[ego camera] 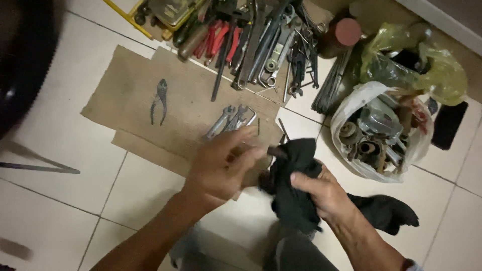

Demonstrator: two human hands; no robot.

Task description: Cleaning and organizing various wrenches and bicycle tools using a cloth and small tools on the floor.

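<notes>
My right hand (321, 193) grips a black rag (293, 175) bunched over the tiled floor, with a loose end of the rag (386, 213) trailing to the right. My left hand (223, 168) holds a small dark rod-like part (276, 151) whose tip pokes out toward the rag. Just beyond my left hand, a few silver spanners (231, 120) lie on a brown cardboard sheet (130, 95). A pair of pliers (159, 102) lies further left on the same sheet.
A heap of wrenches, screwdrivers and pliers (251, 40) lies at the top. A white plastic bag of metal parts (379, 133) sits right, a yellow-green bag (416, 62) behind it. A black tyre (22, 65) fills the left edge. A thin metal strip (40, 168) lies left.
</notes>
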